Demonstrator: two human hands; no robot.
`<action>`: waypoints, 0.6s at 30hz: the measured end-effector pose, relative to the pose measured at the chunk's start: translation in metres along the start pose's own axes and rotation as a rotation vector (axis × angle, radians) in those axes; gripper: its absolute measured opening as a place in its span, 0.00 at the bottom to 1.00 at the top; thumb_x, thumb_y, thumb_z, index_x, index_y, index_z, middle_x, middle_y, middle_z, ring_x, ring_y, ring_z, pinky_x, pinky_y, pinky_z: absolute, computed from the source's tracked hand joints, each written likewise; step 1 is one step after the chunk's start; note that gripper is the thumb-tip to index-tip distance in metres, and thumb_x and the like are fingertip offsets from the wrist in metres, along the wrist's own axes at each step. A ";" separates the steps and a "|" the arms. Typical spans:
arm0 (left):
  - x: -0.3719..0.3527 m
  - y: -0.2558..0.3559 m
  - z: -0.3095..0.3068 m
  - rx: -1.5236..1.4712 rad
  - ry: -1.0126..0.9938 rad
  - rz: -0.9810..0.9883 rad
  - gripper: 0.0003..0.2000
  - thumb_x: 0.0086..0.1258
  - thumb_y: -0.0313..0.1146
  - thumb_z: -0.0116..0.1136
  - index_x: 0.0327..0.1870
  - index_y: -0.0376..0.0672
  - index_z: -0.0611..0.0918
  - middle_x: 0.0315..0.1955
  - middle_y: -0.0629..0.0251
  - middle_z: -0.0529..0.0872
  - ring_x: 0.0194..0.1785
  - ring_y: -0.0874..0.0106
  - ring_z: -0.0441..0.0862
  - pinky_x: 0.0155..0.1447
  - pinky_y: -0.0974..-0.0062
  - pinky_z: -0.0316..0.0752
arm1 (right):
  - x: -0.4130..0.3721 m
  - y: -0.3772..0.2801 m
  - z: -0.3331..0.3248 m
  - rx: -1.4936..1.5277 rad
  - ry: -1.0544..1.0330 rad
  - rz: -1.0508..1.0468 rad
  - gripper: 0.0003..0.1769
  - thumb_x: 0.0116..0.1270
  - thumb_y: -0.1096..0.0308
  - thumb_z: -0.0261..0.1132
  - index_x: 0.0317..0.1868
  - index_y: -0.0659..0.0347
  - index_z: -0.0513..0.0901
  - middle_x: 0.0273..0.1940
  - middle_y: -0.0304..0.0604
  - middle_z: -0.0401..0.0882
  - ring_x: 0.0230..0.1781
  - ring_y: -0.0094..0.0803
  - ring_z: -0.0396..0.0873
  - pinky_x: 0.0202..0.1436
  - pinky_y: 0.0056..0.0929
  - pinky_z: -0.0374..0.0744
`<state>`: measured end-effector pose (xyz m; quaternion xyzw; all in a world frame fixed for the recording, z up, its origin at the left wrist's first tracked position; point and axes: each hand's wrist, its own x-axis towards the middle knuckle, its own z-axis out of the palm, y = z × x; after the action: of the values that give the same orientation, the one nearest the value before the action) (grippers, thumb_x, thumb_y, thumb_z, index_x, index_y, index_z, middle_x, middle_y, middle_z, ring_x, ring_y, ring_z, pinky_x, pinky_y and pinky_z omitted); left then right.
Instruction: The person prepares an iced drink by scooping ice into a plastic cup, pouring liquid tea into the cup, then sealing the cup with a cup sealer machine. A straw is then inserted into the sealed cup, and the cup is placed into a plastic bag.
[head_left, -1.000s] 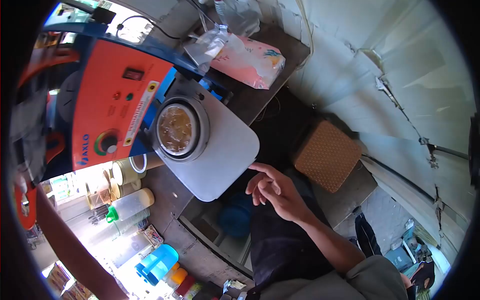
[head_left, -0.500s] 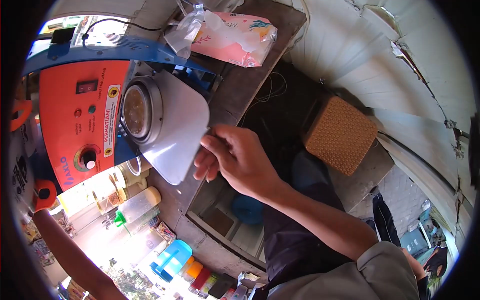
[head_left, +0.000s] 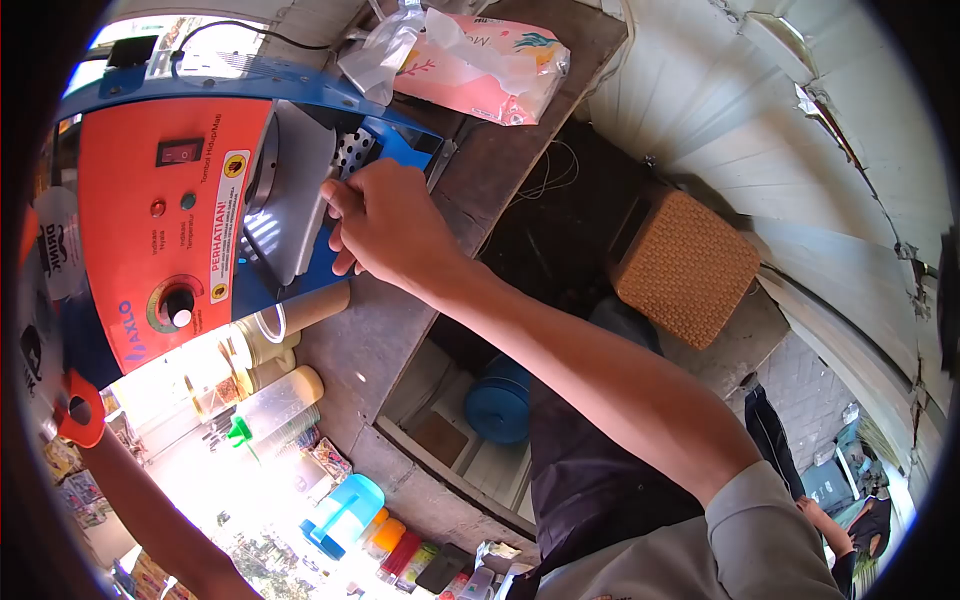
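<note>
My right hand (head_left: 385,220) is closed on the outer edge of a grey metal cup tray (head_left: 300,190), with the thumb and fingers around it. The tray sits mostly inside a blue and red cup sealing machine (head_left: 150,230), and only a sliver of its round cup holder shows beside the red panel. At the left edge, my left forearm (head_left: 150,500) reaches up to an orange part (head_left: 82,408) with a hole. The fingers of that hand are hidden. Next to it is a clear plastic surface (head_left: 60,240) printed with "DRINK".
A pink tissue pack (head_left: 480,70) lies on the wooden counter (head_left: 400,310). Jars and a clear bottle (head_left: 280,400) stand below the machine, near a light blue container (head_left: 345,510). A woven-topped stool (head_left: 690,265) stands right, a blue lidded bucket (head_left: 500,400) underneath. Another person's arm (head_left: 830,525) shows far right.
My right hand has moved left and up, pushing the tray into the machine. The filled cup seen in the tray's holder before is now hidden behind the red panel.
</note>
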<state>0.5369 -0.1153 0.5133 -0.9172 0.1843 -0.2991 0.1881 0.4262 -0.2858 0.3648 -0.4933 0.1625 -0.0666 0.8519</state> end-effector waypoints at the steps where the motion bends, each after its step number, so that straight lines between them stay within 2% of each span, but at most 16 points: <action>1: -0.002 -0.001 -0.004 0.032 0.009 0.002 0.17 0.69 0.41 0.56 0.54 0.45 0.73 0.49 0.62 0.72 0.52 0.71 0.69 0.52 0.77 0.71 | 0.001 0.000 0.001 0.005 0.040 -0.052 0.20 0.70 0.70 0.55 0.22 0.77 0.77 0.17 0.56 0.78 0.17 0.39 0.82 0.18 0.30 0.78; 8: -0.013 0.003 -0.030 0.243 0.094 0.021 0.19 0.69 0.42 0.56 0.57 0.47 0.71 0.52 0.60 0.70 0.56 0.70 0.68 0.54 0.76 0.72 | 0.009 0.004 0.011 -0.078 0.069 0.072 0.24 0.70 0.62 0.57 0.20 0.73 0.78 0.18 0.56 0.79 0.17 0.40 0.82 0.22 0.37 0.78; 10: -0.016 0.005 -0.039 0.304 0.117 0.031 0.19 0.69 0.42 0.57 0.58 0.47 0.71 0.53 0.60 0.70 0.57 0.69 0.68 0.54 0.76 0.72 | -0.001 0.008 0.025 -0.261 0.275 0.027 0.26 0.73 0.56 0.53 0.22 0.67 0.80 0.17 0.46 0.79 0.16 0.34 0.81 0.19 0.32 0.77; 11: -0.017 0.007 -0.043 0.330 0.130 0.038 0.20 0.69 0.42 0.57 0.58 0.47 0.70 0.54 0.60 0.69 0.57 0.69 0.67 0.55 0.76 0.72 | -0.028 -0.013 0.033 -0.603 0.257 -0.302 0.21 0.71 0.61 0.54 0.22 0.65 0.80 0.19 0.47 0.79 0.19 0.38 0.81 0.24 0.38 0.78; 12: -0.017 0.010 -0.047 0.355 0.148 0.044 0.20 0.68 0.42 0.57 0.58 0.47 0.70 0.55 0.60 0.69 0.58 0.69 0.67 0.55 0.76 0.72 | -0.044 -0.023 0.057 -0.349 0.134 -0.475 0.11 0.64 0.67 0.57 0.28 0.64 0.80 0.24 0.49 0.79 0.27 0.42 0.81 0.30 0.40 0.79; 13: -0.018 0.013 -0.050 0.382 0.164 0.048 0.20 0.68 0.42 0.57 0.59 0.48 0.70 0.55 0.60 0.69 0.58 0.68 0.67 0.55 0.76 0.72 | -0.057 -0.041 0.091 -0.079 -0.016 -0.666 0.11 0.59 0.68 0.61 0.40 0.65 0.76 0.36 0.51 0.78 0.40 0.42 0.80 0.40 0.38 0.77; 14: -0.020 0.015 -0.054 0.411 0.171 0.060 0.21 0.68 0.42 0.57 0.59 0.48 0.69 0.56 0.59 0.69 0.59 0.68 0.67 0.56 0.76 0.72 | -0.059 -0.035 0.093 -0.075 -0.008 -0.658 0.11 0.59 0.68 0.61 0.40 0.65 0.76 0.36 0.51 0.78 0.40 0.42 0.80 0.40 0.38 0.77; 16: -0.023 0.020 -0.063 0.469 0.196 0.073 0.21 0.68 0.42 0.57 0.60 0.48 0.69 0.57 0.59 0.68 0.60 0.68 0.67 0.56 0.76 0.72 | -0.090 -0.043 0.172 -0.107 0.019 -0.693 0.12 0.59 0.67 0.60 0.42 0.64 0.76 0.38 0.51 0.78 0.41 0.42 0.79 0.42 0.38 0.76; 18: -0.026 0.021 -0.074 0.534 0.222 0.081 0.22 0.68 0.42 0.57 0.61 0.49 0.68 0.58 0.59 0.68 0.61 0.67 0.66 0.57 0.76 0.72 | -0.082 -0.060 0.236 -0.136 0.038 -0.729 0.13 0.60 0.67 0.60 0.44 0.64 0.75 0.40 0.51 0.77 0.43 0.42 0.79 0.44 0.39 0.75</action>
<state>0.4664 -0.1391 0.5465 -0.7889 0.1547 -0.4277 0.4132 0.4332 -0.1002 0.5426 -0.5730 -0.0041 -0.3639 0.7343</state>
